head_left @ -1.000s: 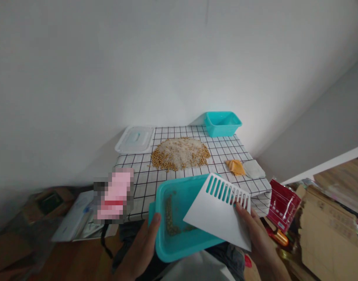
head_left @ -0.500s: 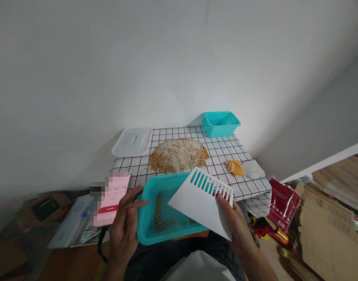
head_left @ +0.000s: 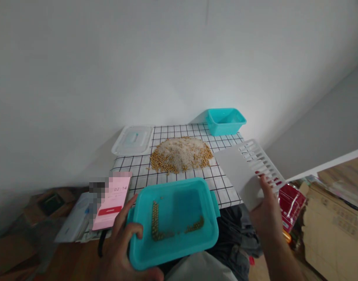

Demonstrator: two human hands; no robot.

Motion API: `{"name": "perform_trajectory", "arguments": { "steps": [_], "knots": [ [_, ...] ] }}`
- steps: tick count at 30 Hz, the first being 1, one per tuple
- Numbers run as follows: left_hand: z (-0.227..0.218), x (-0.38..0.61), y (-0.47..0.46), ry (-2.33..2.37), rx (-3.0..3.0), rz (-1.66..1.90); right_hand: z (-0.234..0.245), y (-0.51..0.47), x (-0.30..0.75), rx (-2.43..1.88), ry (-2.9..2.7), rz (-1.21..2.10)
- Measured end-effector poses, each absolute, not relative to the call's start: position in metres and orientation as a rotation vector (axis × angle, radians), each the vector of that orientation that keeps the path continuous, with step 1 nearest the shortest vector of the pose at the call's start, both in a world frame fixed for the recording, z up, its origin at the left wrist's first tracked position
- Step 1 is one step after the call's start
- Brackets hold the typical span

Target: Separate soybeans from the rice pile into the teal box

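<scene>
While the left hand (head_left: pixel 120 242) clamps the teal tub (head_left: pixel 179 208) by its left end, long axis sideways, the right hand (head_left: pixel 265 210) grips the white scoop (head_left: pixel 236 166); the grain pile (head_left: pixel 181 156) lies beyond the tub, left of the scoop

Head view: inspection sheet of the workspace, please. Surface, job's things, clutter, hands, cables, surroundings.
Surface: grid-patterned cloth, bearing a mixed grain pile.
Job's things: near teal bin with grains inside; white slotted sheet.
Clutter: translucent lid, back teal bin, pink-screened phone.
Hands: left hand grips the near bin's left end; right hand holds the sheet.
Cables: dark strap or cord below the phone; which, cannot tell.
Surroundings: pale wall behind; cardboard and red packet at right.
</scene>
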State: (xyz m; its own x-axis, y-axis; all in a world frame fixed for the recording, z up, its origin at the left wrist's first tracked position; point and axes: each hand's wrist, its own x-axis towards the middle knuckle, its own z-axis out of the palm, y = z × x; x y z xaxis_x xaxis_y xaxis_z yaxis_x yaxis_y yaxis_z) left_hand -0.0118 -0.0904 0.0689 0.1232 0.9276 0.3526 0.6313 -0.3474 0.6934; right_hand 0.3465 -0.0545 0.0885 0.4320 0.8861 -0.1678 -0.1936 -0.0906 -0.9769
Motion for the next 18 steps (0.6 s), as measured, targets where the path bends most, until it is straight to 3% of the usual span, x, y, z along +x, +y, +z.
{"name": "perform_trajectory", "arguments": {
  "steps": [7,18],
  "knots": [
    [0.063,-0.031,-0.102,1.624,2.025,0.943,0.091,-0.007,0.394,-1.524,-0.996,0.56],
    [0.061,-0.034,-0.096,1.627,2.116,0.852,0.073,0.008,0.388,-1.901,-1.25,0.446]
  ]
}}
